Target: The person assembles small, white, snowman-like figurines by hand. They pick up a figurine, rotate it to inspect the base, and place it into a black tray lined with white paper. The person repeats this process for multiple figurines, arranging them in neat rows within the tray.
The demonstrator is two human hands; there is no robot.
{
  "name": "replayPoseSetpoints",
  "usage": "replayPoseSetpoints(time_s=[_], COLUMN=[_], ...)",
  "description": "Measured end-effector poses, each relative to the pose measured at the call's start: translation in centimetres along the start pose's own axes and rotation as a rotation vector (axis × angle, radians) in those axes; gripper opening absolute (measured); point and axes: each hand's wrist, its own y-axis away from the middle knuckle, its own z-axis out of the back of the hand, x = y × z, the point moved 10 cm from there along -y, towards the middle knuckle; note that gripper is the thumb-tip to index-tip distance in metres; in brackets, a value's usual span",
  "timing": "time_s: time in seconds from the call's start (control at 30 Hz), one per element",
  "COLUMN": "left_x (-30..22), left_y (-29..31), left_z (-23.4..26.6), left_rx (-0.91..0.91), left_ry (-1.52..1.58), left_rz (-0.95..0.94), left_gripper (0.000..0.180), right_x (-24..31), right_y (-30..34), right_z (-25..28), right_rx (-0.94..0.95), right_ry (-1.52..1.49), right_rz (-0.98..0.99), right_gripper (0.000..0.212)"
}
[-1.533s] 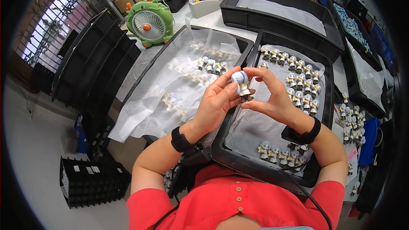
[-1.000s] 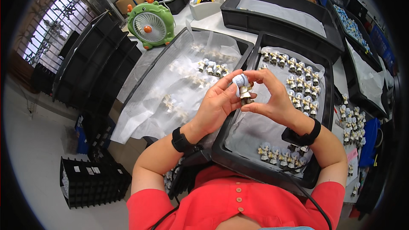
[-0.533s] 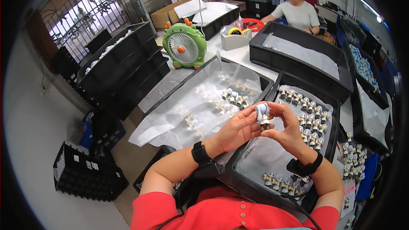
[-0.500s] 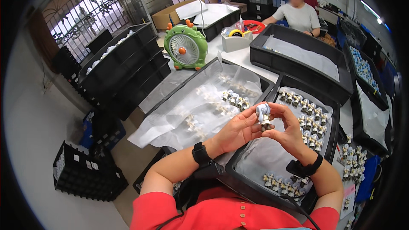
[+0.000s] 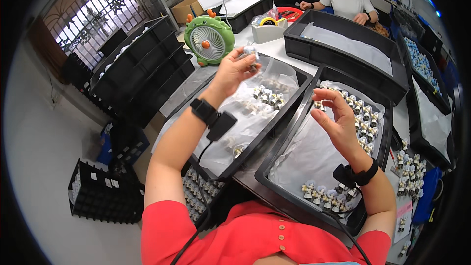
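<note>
My left hand point(image 5: 231, 71) is raised over the far part of the left black tray point(image 5: 287, 115), pinching a small figurine point(image 5: 250, 52) with a pale blue-grey top between thumb and fingers. Its lower part shows just under my fingers. Above the right black tray point(image 5: 267, 179) hovers my right hand point(image 5: 338, 120), thumb and fingers apart and holding nothing. Rows of similar figurines point(image 5: 363, 127) stand in that tray on a white sheet, beside and beyond this hand. More figurines point(image 5: 327, 198) line its near end. In the left tray, figurines point(image 5: 269, 97) lie among translucent white sheeting point(image 5: 223, 140).
A green animal-shaped fan point(image 5: 208, 41) stands beyond my left hand, near a tape dispenser point(image 5: 269, 28). Stacked black trays point(image 5: 142, 68) rise at the left. Another black tray point(image 5: 343, 51) sits ahead, with a person point(image 5: 347, 2) behind it. Loose figurines point(image 5: 411, 172) crowd the right side.
My hands were together around the figurine over the right tray. The left has carried it away, up and leftward over the left tray. My right hand has let go and opened.
</note>
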Motion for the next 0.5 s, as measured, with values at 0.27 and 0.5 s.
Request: replayPoseSetpoints(time_s=[0.27, 0.5], left_x=[8.4, 11.9], left_y=[-5.9, -8.1], left_z=[12.7, 11.7], left_rx=[-0.339, -0.151], left_ry=[-0.62, -1.487], left_rz=[0.116, 0.25], left_gripper=[0.039, 0.042], right_x=[0.1, -1.7], right_y=[-0.9, -1.5], right_z=[0.4, 2.6], right_rx=[-0.026, -0.108], right_ry=[0.126, 0.271], right_rz=[0.078, 0.031], right_gripper=[0.028, 0.023])
